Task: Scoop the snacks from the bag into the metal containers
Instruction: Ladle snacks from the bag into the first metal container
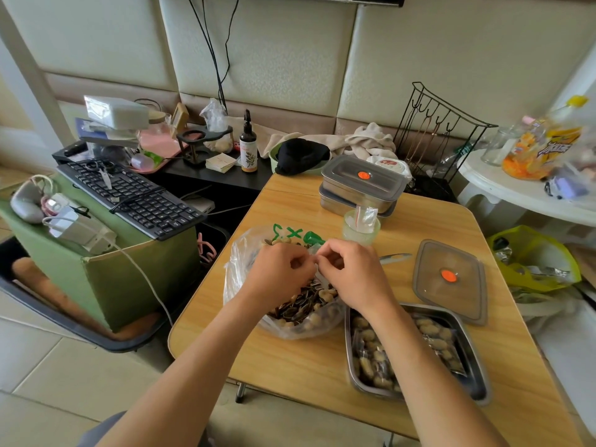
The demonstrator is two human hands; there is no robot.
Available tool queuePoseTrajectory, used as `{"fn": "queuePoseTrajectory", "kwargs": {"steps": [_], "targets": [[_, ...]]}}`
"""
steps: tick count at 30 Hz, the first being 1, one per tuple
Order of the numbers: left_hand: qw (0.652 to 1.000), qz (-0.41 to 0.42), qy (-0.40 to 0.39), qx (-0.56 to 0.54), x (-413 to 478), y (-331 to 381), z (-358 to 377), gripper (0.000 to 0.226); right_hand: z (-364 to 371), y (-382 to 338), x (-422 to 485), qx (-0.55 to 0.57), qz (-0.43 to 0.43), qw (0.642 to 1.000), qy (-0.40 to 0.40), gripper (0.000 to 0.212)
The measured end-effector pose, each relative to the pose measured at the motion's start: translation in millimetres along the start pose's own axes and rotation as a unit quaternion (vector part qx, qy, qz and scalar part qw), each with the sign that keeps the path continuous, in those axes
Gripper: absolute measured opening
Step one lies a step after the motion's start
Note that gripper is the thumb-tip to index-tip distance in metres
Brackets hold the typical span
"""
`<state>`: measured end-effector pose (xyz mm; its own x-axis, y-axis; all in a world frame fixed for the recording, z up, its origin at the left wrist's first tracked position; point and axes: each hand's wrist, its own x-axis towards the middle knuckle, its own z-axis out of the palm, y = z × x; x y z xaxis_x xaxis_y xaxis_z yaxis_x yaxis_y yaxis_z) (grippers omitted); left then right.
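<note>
Both hands meet above the mouth of the clear plastic bag. The left hand and the right hand have curled fingers that seem to pinch the bag's film between them, though the exact grip is hard to make out. The bag sits on the wooden table, holding striped sunflower seeds and peanuts. Just to its right lies an open metal container partly filled with peanuts. Beyond that lies its lid, and two closed containers are stacked at the far edge.
</note>
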<state>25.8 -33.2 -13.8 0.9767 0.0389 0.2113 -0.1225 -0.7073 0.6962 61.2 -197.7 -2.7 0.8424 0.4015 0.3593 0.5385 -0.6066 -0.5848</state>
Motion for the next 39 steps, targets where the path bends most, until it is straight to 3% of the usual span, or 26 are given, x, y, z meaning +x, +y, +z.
{"fn": "queuePoseTrajectory", "kwargs": {"steps": [5, 9, 14, 17, 19, 26, 29, 33, 39], "targets": [[0.999, -0.003, 0.025, 0.029, 0, 2, 2, 0.034, -1, -3, -1, -0.088, -0.071, 0.993, 0.03, 0.015], [0.994, 0.001, 0.074, 0.085, -1, -1, 7, 0.031, 2, -6, 2, -0.127, -0.071, 0.988, 0.044, 0.014], [0.995, 0.03, 0.072, 0.057, -3, 2, 1, 0.025, -1, -1, 2, 0.047, 0.036, 0.996, 0.061, 0.014], [0.994, 0.079, 0.004, 0.081, -5, -2, 0, 0.06, -4, 1, 3, 0.143, 0.134, 0.98, 0.032, 0.013], [0.989, 0.102, 0.012, 0.102, -6, -1, 5, 0.072, -3, 3, 3, 0.211, 0.173, 0.962, -0.001, 0.012], [0.988, 0.103, 0.042, 0.11, -6, 2, 10, 0.068, -3, 1, 3, 0.315, 0.214, 0.924, -0.014, 0.013], [0.991, 0.106, 0.026, 0.083, -7, 4, 8, 0.067, -4, 1, 3, 0.297, 0.204, 0.933, -0.005, 0.011], [0.996, 0.05, 0.077, 0.014, -5, 7, 4, 0.039, -2, 1, 3, 0.253, 0.161, 0.954, 0.02, 0.021], [0.988, -0.068, 0.14, 0.0, -7, 10, 6, 0.057, 3, -3, 2, 0.184, 0.104, 0.974, 0.078, 0.02]]}}
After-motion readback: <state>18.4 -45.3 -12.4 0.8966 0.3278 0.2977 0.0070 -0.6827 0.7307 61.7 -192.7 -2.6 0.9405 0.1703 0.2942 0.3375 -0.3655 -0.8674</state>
